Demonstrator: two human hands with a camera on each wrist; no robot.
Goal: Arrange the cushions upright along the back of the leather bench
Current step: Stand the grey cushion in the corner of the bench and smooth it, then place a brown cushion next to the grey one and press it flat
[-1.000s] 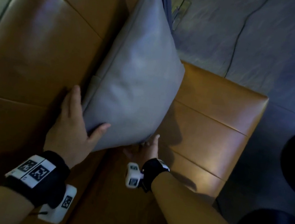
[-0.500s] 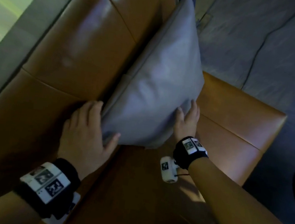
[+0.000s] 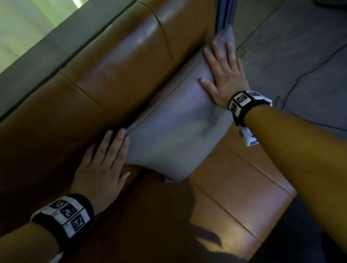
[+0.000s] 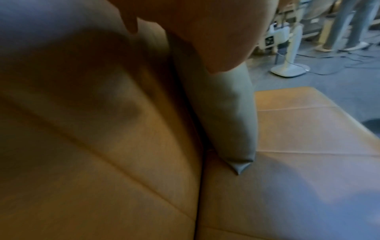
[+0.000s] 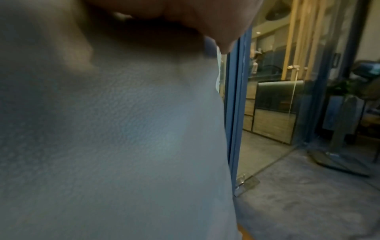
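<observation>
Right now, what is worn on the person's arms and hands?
Both hands, left and right, are bare: no gloves, no rings visible. Each wrist has a black band carrying white square tags with black code patterns. A small white device, also tagged, hangs under the right wrist. No sleeves cover the forearms.

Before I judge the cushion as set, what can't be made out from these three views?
- Other cushions: none in any view; the bench is cut off by the head view's edges.
- Cushion back face against the backrest: hidden by the cushion itself.
- Left hand fingertips: left wrist view shows only a blurred palm.
- Right hand palm contact: right wrist view is blurred, filled by cushion.
</observation>
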